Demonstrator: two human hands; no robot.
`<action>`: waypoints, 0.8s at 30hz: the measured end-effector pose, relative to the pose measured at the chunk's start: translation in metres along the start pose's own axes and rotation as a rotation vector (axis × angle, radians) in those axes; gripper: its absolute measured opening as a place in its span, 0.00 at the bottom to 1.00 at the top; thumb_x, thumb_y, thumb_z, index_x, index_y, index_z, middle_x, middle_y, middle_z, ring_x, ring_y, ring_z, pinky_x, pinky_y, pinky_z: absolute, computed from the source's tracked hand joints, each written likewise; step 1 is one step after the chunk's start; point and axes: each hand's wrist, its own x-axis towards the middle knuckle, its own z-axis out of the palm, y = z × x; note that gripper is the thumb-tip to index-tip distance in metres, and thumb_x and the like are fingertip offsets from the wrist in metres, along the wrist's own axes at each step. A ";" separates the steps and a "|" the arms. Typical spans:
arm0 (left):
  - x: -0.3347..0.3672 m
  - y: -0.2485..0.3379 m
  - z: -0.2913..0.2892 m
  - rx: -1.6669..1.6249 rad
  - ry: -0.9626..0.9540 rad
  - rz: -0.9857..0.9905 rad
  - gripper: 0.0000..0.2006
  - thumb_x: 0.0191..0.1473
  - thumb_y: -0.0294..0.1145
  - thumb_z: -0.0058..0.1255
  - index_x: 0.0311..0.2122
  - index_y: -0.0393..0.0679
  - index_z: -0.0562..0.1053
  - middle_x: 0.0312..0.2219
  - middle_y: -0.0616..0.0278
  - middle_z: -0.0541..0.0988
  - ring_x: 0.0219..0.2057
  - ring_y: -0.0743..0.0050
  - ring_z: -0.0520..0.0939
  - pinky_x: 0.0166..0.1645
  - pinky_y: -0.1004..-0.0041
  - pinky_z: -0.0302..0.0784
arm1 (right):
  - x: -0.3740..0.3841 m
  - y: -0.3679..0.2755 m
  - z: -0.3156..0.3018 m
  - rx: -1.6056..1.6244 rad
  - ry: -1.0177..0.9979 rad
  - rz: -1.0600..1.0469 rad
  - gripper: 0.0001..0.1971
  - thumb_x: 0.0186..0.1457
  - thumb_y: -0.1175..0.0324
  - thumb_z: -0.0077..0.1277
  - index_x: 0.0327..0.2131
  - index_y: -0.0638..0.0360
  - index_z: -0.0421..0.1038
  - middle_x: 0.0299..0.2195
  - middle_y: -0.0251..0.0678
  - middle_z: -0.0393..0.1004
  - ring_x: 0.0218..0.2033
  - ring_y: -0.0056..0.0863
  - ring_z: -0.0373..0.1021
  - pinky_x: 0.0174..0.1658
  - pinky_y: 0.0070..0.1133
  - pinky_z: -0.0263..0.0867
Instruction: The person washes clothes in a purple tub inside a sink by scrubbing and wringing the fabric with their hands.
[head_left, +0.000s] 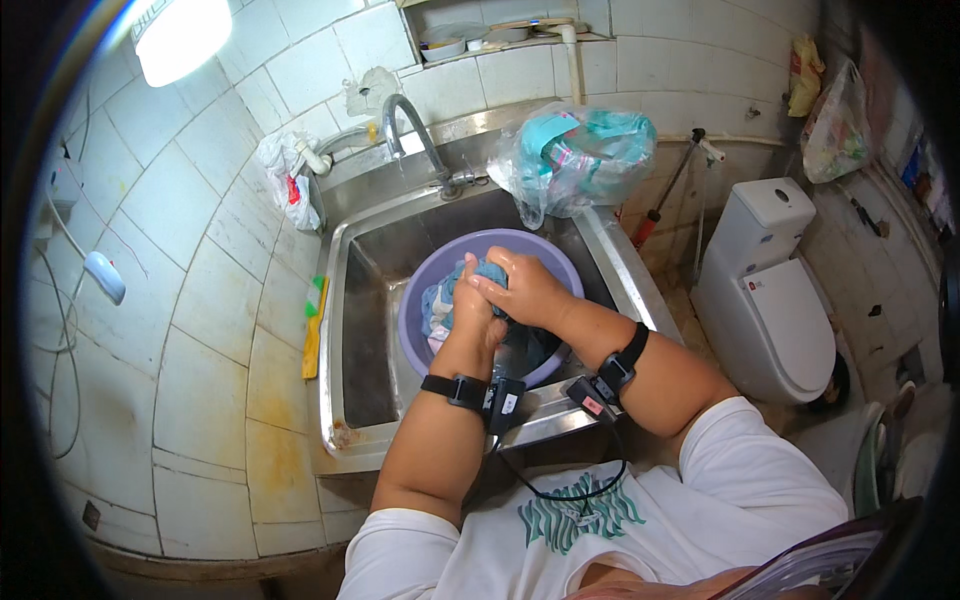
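Observation:
A purple plastic basin stands inside a stainless steel sink. Over it, my left hand and my right hand are pressed together around a bunched wet blue cloth. Both hands look closed on it, the right one curled over the top and the left one against its near side. More laundry, blue and white with a little pink, lies in the basin beneath my hands. My hands and forearms hide part of the basin's contents.
A curved metal faucet rises behind the basin. A clear plastic bag with teal packages rests on the sink's far right corner. A yellow-and-green brush-like tool leans at the sink's left edge. A white toilet stands to the right.

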 end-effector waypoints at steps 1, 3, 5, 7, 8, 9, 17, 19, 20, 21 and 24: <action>-0.001 -0.002 0.001 -0.038 -0.001 -0.027 0.26 0.61 0.56 0.36 0.50 0.42 0.67 0.46 0.52 0.74 0.43 0.58 0.78 0.47 0.58 0.74 | 0.000 -0.001 0.000 -0.040 -0.009 0.022 0.22 0.53 0.48 0.50 0.32 0.61 0.68 0.27 0.56 0.72 0.34 0.56 0.69 0.35 0.40 0.64; 0.004 -0.009 0.011 0.025 -0.021 -0.041 0.26 0.61 0.55 0.36 0.49 0.41 0.67 0.44 0.52 0.74 0.41 0.58 0.78 0.45 0.58 0.75 | 0.013 0.031 0.000 -0.018 0.114 0.029 0.23 0.53 0.48 0.49 0.32 0.63 0.70 0.28 0.57 0.72 0.34 0.57 0.69 0.36 0.40 0.64; 0.006 -0.013 0.017 0.161 -0.037 -0.044 0.26 0.61 0.54 0.36 0.48 0.38 0.67 0.42 0.53 0.76 0.39 0.57 0.79 0.42 0.58 0.77 | 0.023 0.057 -0.008 -0.047 0.251 0.129 0.24 0.55 0.48 0.47 0.34 0.65 0.70 0.29 0.57 0.72 0.35 0.56 0.69 0.37 0.39 0.64; -0.001 -0.012 0.021 0.161 -0.132 0.002 0.26 0.62 0.54 0.36 0.48 0.37 0.67 0.41 0.52 0.76 0.37 0.57 0.80 0.39 0.57 0.77 | 0.022 0.064 -0.006 -0.037 0.246 0.154 0.25 0.55 0.49 0.47 0.34 0.68 0.70 0.31 0.58 0.72 0.36 0.56 0.69 0.37 0.38 0.64; -0.005 -0.009 0.022 0.218 -0.026 0.022 0.26 0.62 0.54 0.37 0.48 0.37 0.67 0.41 0.52 0.76 0.37 0.57 0.80 0.40 0.57 0.77 | 0.017 0.053 -0.007 -0.007 0.218 0.139 0.24 0.55 0.50 0.48 0.35 0.68 0.70 0.31 0.58 0.73 0.37 0.55 0.69 0.38 0.38 0.65; -0.006 -0.007 0.021 0.274 0.078 0.040 0.26 0.61 0.54 0.37 0.48 0.37 0.67 0.42 0.52 0.76 0.37 0.58 0.80 0.40 0.58 0.77 | 0.014 0.046 -0.007 0.023 0.190 0.125 0.24 0.55 0.50 0.49 0.35 0.68 0.70 0.32 0.58 0.73 0.37 0.55 0.70 0.38 0.38 0.65; -0.003 0.001 0.005 -0.020 0.063 0.015 0.22 0.61 0.54 0.38 0.45 0.43 0.69 0.39 0.52 0.76 0.38 0.56 0.80 0.41 0.59 0.78 | -0.005 -0.002 0.003 -0.037 0.095 -0.223 0.16 0.56 0.58 0.50 0.34 0.64 0.68 0.28 0.54 0.71 0.30 0.51 0.68 0.33 0.34 0.64; 0.007 -0.003 0.004 0.001 -0.096 0.000 0.22 0.60 0.53 0.39 0.44 0.42 0.69 0.37 0.53 0.77 0.36 0.58 0.80 0.37 0.61 0.79 | 0.010 0.024 0.001 -0.034 0.160 0.013 0.15 0.56 0.59 0.50 0.34 0.65 0.68 0.28 0.55 0.71 0.31 0.52 0.69 0.34 0.34 0.64; 0.000 0.000 0.017 0.140 -0.047 -0.052 0.21 0.61 0.51 0.39 0.43 0.41 0.70 0.36 0.54 0.77 0.36 0.59 0.80 0.37 0.62 0.79 | 0.014 0.038 -0.004 -0.050 0.191 0.046 0.21 0.55 0.52 0.49 0.39 0.64 0.70 0.35 0.56 0.74 0.39 0.54 0.70 0.40 0.37 0.66; -0.006 0.001 0.029 0.281 0.000 -0.103 0.21 0.62 0.50 0.38 0.43 0.40 0.70 0.35 0.55 0.77 0.35 0.61 0.80 0.36 0.62 0.78 | 0.013 0.052 -0.008 -0.046 0.202 0.062 0.21 0.55 0.52 0.49 0.39 0.64 0.70 0.35 0.56 0.74 0.39 0.54 0.70 0.40 0.37 0.66; 0.034 0.004 -0.023 0.376 -0.059 0.128 0.17 0.64 0.43 0.36 0.42 0.40 0.71 0.34 0.58 0.77 0.35 0.66 0.80 0.36 0.66 0.78 | 0.018 0.049 0.001 0.145 0.140 0.103 0.27 0.54 0.49 0.51 0.42 0.69 0.68 0.35 0.54 0.74 0.39 0.48 0.72 0.41 0.34 0.66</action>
